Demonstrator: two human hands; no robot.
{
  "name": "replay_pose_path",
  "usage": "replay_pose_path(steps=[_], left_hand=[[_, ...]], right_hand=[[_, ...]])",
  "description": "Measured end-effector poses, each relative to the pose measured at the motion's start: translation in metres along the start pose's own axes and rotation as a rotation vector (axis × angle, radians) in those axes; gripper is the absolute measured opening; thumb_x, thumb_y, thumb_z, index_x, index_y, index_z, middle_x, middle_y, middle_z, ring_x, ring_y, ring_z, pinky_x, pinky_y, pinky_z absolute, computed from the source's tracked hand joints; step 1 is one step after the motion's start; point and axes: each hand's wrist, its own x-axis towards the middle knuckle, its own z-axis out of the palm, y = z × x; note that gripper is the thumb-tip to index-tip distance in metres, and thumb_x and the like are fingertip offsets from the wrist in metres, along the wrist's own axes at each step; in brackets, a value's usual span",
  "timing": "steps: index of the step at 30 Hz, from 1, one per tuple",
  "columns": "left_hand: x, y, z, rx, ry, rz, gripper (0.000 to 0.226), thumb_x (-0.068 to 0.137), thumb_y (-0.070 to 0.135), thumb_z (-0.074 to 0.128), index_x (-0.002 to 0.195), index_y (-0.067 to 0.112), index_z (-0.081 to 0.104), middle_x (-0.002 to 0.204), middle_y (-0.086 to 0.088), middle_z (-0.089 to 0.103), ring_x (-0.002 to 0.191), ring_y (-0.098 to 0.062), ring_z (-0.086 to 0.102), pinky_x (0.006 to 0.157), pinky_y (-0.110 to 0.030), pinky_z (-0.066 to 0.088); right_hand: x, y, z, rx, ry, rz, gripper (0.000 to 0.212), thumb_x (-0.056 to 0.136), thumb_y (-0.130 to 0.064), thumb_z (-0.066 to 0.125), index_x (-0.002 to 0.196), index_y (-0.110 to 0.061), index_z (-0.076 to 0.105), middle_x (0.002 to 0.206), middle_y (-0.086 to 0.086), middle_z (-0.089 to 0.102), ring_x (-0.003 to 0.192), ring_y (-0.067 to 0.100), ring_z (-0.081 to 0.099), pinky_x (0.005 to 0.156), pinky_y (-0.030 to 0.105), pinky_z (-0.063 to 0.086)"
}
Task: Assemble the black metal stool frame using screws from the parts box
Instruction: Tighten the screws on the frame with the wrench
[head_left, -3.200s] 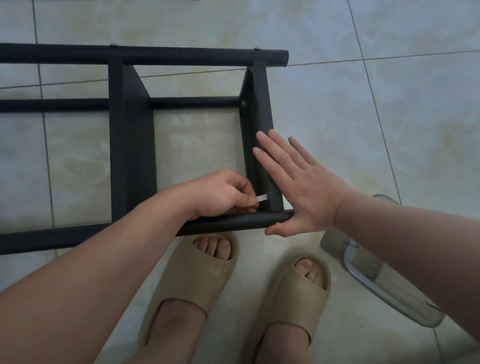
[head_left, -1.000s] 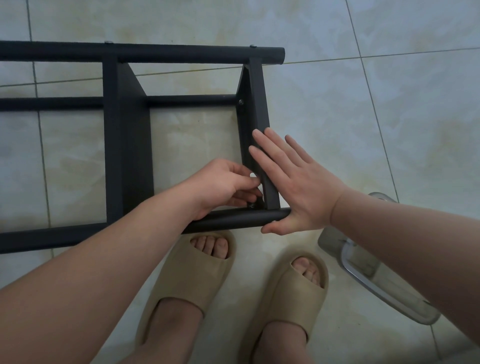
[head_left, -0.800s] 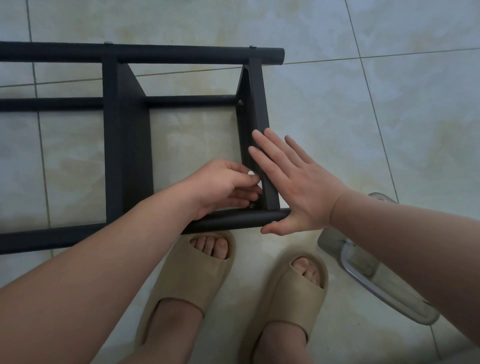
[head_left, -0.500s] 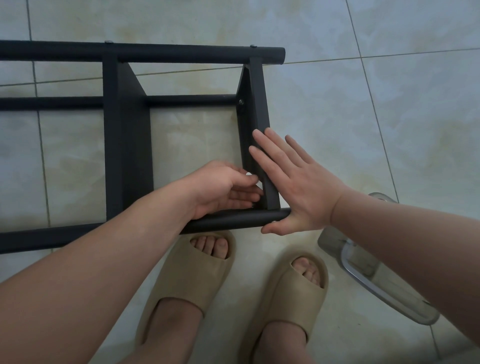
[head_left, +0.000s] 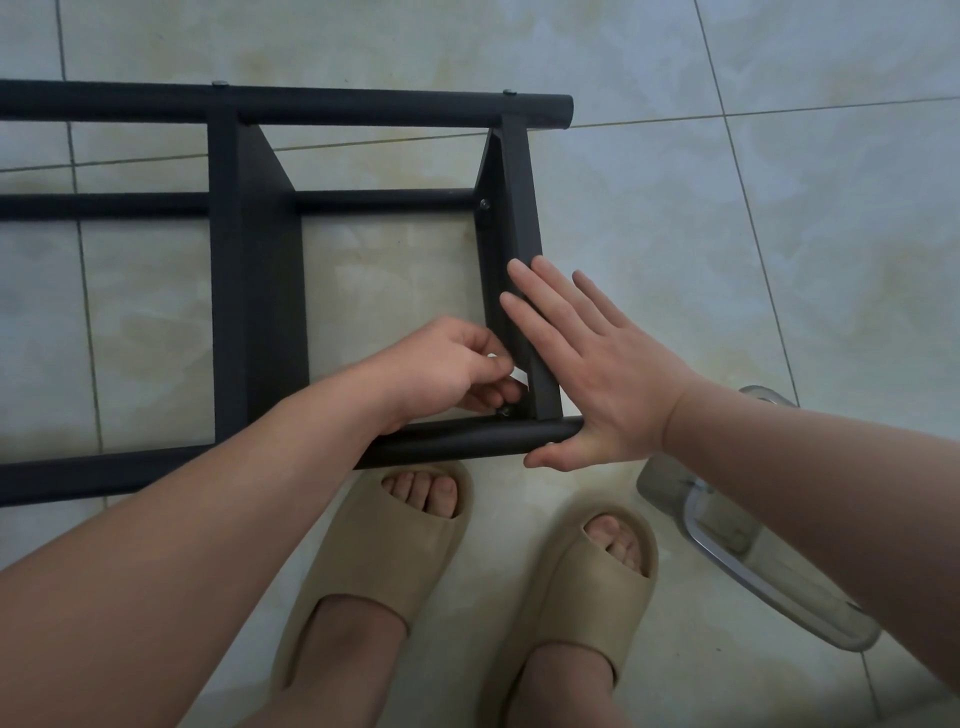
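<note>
Two hands on this one corner. The black metal stool frame (head_left: 254, 291) is lying on its side on the pale tiled floor (head_left: 727, 234), right in front of the person's beige foam slippers (head_left: 384, 551). The right hand (head_left: 597, 379) is spread flat and wide open, gripping nothing, palm pressed against the angled black crossbar (head_left: 514, 208) and the end of the near round black tube (head_left: 467, 441). My guess is it's there to stop the joint shifting. The left hand (head_left: 452, 369) is curled up inside that corner, fingertips pinched on a small silvery tool (head_left: 501, 364), probably a hex key. It seems to be working the screw (head_left: 504, 411) where bar meets tube, but I can't see the tip seated. The far-end screw (head_left: 484, 203) looks in already. A clear plastic parts box (head_left: 727, 551) sits just to the right, half hidden under the forearm, handy for the next screw.
</note>
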Motion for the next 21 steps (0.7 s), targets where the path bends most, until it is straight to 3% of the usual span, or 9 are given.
replay_pose_path(steps=[9,17,21], left_hand=[[-0.0064,-0.0043,-0.0031,0.139,-0.038,0.045,0.018,0.101,0.006,0.054,0.086,0.008,0.064,0.076,-0.001,0.073,0.076,-0.016,0.065,0.085,-0.037,0.056],[-0.0075,-0.0059,-0.0045,0.250,-0.082,0.043,0.019,0.100,0.009,0.057,0.083,0.013,0.065,0.077,0.002,0.073,0.067,-0.007,0.064,0.071,-0.024,0.053],[-0.0071,-0.0067,-0.0061,0.355,-0.095,0.053,0.018,0.098,0.014,0.061,0.083,0.016,0.068,0.065,0.013,0.067,0.059,-0.001,0.056,0.064,-0.022,0.043]], right_hand=[[-0.0002,-0.0004,-0.0009,0.001,-0.001,-0.001,0.126,0.076,-0.091,0.039,0.159,0.001,0.015,0.168,0.019,0.003,0.156,0.034,-0.002,0.123,0.058,0.014],[-0.0002,-0.0005,-0.0016,-0.002,-0.013,0.003,0.126,0.076,-0.091,0.041,0.160,0.000,0.014,0.168,0.019,0.001,0.156,0.033,-0.004,0.124,0.057,0.013],[-0.0001,-0.0013,-0.0024,-0.003,-0.012,0.006,0.127,0.076,-0.091,0.041,0.159,0.000,0.014,0.168,0.019,0.002,0.156,0.034,-0.003,0.123,0.058,0.014]])
